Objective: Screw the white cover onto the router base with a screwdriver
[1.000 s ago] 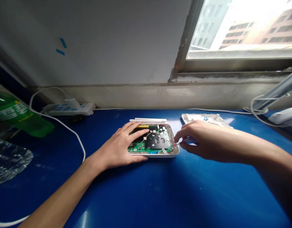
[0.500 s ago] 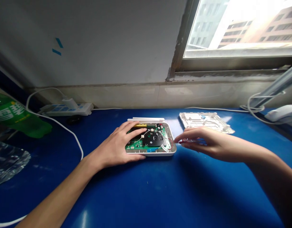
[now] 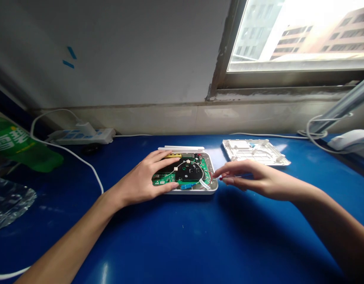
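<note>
An opened white router (image 3: 213, 191) lies on the blue table with its green circuit board (image 3: 162, 182) bared. A black plate (image 3: 190, 172), a thin looping white cable (image 3: 203, 170) and a blue tab (image 3: 187, 186) sit on the board. Across its left end, my left hand (image 3: 146, 177) grips the router, fingers towards the far side and thumb over the near edge. My right hand (image 3: 250, 175) pinches a small screwdriver (image 3: 221, 178) with a red part on its handle. Its tip is at the router's right end, beside a thin red wire; the exact contact is unclear.
The white cover (image 3: 256, 152) lies inside up behind my right hand. White antennas (image 3: 182, 148) run along the router's far side. At left are a power strip (image 3: 103, 136), a white cord (image 3: 86, 162), a green bottle (image 3: 30, 152) and a clear bottle (image 3: 16, 201).
My left thumb has moved from the router's near side wall up over its edge onto the board. The right hand and screwdriver have shifted slightly left, closer into the router's right end.
</note>
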Demonstrator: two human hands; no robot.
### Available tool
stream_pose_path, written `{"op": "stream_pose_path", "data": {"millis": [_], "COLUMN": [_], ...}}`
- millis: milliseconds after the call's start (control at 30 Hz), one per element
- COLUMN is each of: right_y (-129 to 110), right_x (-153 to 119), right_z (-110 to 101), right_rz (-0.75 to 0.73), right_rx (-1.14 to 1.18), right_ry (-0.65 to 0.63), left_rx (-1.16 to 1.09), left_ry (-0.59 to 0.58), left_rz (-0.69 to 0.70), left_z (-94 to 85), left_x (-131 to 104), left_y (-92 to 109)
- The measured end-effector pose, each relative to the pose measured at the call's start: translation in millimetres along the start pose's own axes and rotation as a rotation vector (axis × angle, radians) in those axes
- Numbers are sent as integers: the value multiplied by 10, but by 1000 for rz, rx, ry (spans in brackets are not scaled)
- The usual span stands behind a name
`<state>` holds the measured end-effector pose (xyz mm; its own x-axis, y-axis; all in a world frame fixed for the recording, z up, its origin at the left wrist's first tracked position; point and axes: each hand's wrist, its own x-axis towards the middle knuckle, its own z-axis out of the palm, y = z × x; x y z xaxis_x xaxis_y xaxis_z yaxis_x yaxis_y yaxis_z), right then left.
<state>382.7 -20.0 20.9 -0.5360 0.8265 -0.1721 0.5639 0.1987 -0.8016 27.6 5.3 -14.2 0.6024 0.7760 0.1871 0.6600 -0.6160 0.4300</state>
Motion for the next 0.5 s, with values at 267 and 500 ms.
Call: {"op": "stream_pose_path", "data": {"millis": [267, 500], "right_y": [-2, -2], "right_x": [8, -130], "right_z": [1, -164], "right_rz": [39, 84], "right_rx": [41, 0], "right_ry": [-10, -16], "left_rx": [-5, 265], "left_ry": [-35, 27], "left_rz": [123, 367], "left_z": [-132, -94], "left_x": [35, -6], "left_y": [-21, -6]}}
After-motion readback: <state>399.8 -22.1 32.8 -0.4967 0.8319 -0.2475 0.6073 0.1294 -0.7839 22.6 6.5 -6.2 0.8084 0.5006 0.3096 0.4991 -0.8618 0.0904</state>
